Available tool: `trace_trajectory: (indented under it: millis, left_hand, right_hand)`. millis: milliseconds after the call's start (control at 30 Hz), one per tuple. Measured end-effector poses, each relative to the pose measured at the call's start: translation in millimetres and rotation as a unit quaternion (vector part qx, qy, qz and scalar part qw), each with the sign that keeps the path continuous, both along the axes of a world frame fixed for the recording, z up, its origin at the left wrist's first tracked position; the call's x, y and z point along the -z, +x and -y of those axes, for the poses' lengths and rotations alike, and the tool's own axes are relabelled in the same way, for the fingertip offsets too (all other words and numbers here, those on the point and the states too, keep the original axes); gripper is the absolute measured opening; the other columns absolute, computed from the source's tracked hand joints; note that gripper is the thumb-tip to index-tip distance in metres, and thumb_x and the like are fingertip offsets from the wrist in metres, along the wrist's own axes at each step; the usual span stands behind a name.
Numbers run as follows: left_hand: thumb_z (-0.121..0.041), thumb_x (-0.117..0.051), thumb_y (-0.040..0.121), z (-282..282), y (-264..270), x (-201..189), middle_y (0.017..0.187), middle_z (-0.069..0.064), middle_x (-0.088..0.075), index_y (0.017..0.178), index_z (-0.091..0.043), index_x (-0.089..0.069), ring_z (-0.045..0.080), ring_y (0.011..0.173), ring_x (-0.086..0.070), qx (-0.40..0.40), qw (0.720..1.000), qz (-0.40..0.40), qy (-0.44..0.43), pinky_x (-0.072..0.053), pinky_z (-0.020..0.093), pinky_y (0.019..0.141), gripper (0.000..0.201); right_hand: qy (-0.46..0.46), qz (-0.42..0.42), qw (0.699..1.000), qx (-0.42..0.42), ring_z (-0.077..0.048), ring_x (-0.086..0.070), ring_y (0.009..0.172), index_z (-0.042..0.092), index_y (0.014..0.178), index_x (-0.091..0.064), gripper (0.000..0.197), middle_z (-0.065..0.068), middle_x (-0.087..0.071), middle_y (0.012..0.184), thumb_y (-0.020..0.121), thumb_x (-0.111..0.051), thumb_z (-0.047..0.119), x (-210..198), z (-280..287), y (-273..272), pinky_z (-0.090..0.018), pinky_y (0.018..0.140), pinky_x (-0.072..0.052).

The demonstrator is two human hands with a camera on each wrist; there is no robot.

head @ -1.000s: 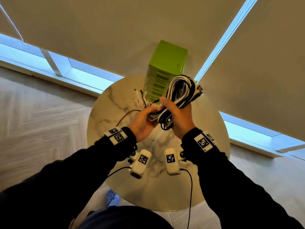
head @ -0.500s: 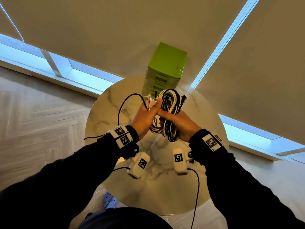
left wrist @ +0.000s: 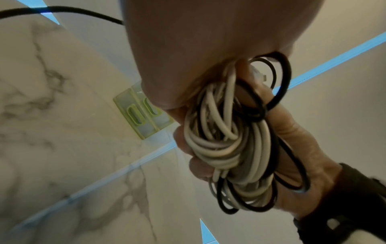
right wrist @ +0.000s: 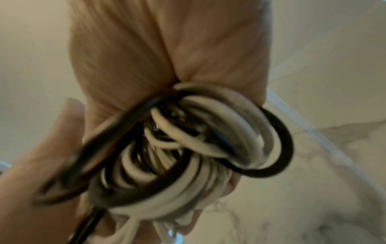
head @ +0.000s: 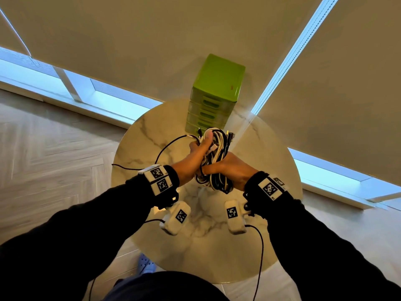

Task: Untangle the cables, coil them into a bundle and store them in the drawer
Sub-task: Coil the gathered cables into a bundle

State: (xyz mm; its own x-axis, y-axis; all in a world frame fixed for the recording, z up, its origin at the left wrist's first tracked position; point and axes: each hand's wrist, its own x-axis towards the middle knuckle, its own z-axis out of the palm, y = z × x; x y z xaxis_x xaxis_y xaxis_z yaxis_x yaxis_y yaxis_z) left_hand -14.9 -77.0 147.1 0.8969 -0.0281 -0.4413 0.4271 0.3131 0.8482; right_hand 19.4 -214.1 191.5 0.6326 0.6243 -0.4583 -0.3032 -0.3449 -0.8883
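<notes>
Round marble-look table (head: 206, 253), pale with grey veining, seen from above. Beige roller blinds (head: 152, 40) behind, lowered most of the way; strips of bright blue-white window (head: 112, 101) visible below and between them. Light herringbone wood floor (head: 43, 148) to the left. Light-blue perforated shoe (head: 145, 262) just under the table's near edge.

a home room: herringbone wood floor (head: 54, 153), round marble side table (head: 217, 246), window blinds (head: 152, 40).
</notes>
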Motion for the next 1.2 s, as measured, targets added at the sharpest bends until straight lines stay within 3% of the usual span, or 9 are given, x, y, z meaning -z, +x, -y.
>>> trace_trajectory:
  millis: [167,300,433,600,667,800,900,1033,1200]
  left_hand:
    - [-0.104,-0.025,0.063,-15,-2,1,0.167,-0.003,-0.019,0.158,-0.04,-0.016,0.015,0.151,-0.027,0.069,0.996,0.001,0.06,-0.025,0.048,0.122,0.115]
    - [-0.068,-0.04,0.092,-18,-19,-34,0.126,0.006,-0.068,0.139,-0.022,-0.053,0.016,0.113,-0.066,0.112,0.99,0.062,0.057,-0.054,0.033,0.092,0.066]
    - [-0.038,-0.06,0.098,-30,-24,-17,0.108,0.016,-0.068,0.118,0.002,-0.059,0.027,0.1,-0.065,0.056,0.994,0.079,0.05,-0.052,0.042,0.092,0.045]
    - [-0.032,-0.072,0.091,-39,-24,5,0.1,0.01,-0.068,0.127,-0.009,-0.056,0.024,0.089,-0.066,-0.124,0.991,-0.017,0.037,-0.053,0.032,0.079,0.045]
    - [-0.033,-0.082,0.082,-43,-23,15,0.086,0.009,-0.063,0.109,-0.014,-0.057,0.022,0.081,-0.063,-0.164,0.979,-0.026,0.114,-0.055,0.037,0.08,0.041]
    - [-0.047,-0.078,0.082,-45,-25,19,0.056,0.004,-0.044,0.06,-0.019,-0.047,0.02,0.054,-0.044,-0.121,0.971,-0.017,0.208,-0.04,0.038,0.059,0.047]
    - [-0.053,-0.068,0.089,-36,-30,18,0.06,-0.002,-0.048,0.071,-0.014,-0.05,0.015,0.056,-0.045,-0.036,0.984,0.04,0.168,-0.039,0.029,0.056,0.047]
    - [-0.042,-0.074,0.087,-32,-29,22,0.09,-0.004,-0.066,0.1,-0.023,-0.07,0.007,0.078,-0.061,0.018,0.929,0.121,0.35,-0.048,0.02,0.069,0.024]
    - [-0.036,-0.075,0.086,-34,-23,18,0.082,-0.012,-0.062,0.091,-0.026,-0.073,0.0,0.074,-0.055,0.067,0.861,0.14,0.484,-0.038,0.019,0.067,0.011]
  right_hand:
    - [-0.001,0.026,1.0,0.003,-0.03,-0.071,0.102,0.01,0.115,-0.069,0.042,-0.014,-0.074,0.107,0.075,-0.08,0.002,8,6,2,-0.046,0.093,-0.055]
    - [-0.002,0.03,0.999,0.038,-0.036,-0.069,0.101,0.007,0.112,-0.07,0.039,-0.016,-0.074,0.106,0.074,-0.077,-0.002,9,12,7,-0.05,0.091,-0.056]
    - [-0.02,0.045,0.996,0.072,-0.038,-0.069,0.098,0.002,0.105,-0.072,0.033,-0.02,-0.073,0.1,0.073,-0.073,-0.004,12,15,11,-0.047,0.086,-0.059]
    - [-0.05,0.059,0.989,0.126,-0.037,-0.07,0.089,-0.001,0.1,-0.072,0.028,-0.024,-0.072,0.097,0.073,-0.072,-0.002,19,19,16,-0.048,0.079,-0.059]
    - [-0.045,0.062,0.986,0.151,-0.031,-0.07,0.082,0.0,0.099,-0.072,0.026,-0.021,-0.073,0.094,0.073,-0.072,-0.003,20,18,16,-0.04,0.07,-0.061]
    - [-0.067,0.095,0.981,0.156,-0.029,-0.07,0.08,0.0,0.095,-0.071,0.021,-0.018,-0.073,0.087,0.074,-0.074,0.002,27,13,17,-0.039,0.07,-0.06]
    - [-0.077,0.119,0.977,0.157,-0.032,-0.07,0.078,-0.003,0.086,-0.068,0.018,-0.018,-0.072,0.084,0.072,-0.076,0.005,29,9,14,-0.046,0.069,-0.058]
    - [-0.054,0.137,0.981,0.126,-0.024,-0.061,0.067,-0.007,0.083,-0.064,0.02,-0.027,-0.063,0.077,0.07,-0.073,0.006,23,8,6,-0.04,0.066,-0.051]
    - [-0.073,0.166,0.981,0.071,-0.031,-0.072,0.088,0.009,0.09,-0.074,0.025,-0.013,-0.074,0.089,0.065,-0.075,0.014,18,10,3,-0.05,0.083,-0.059]
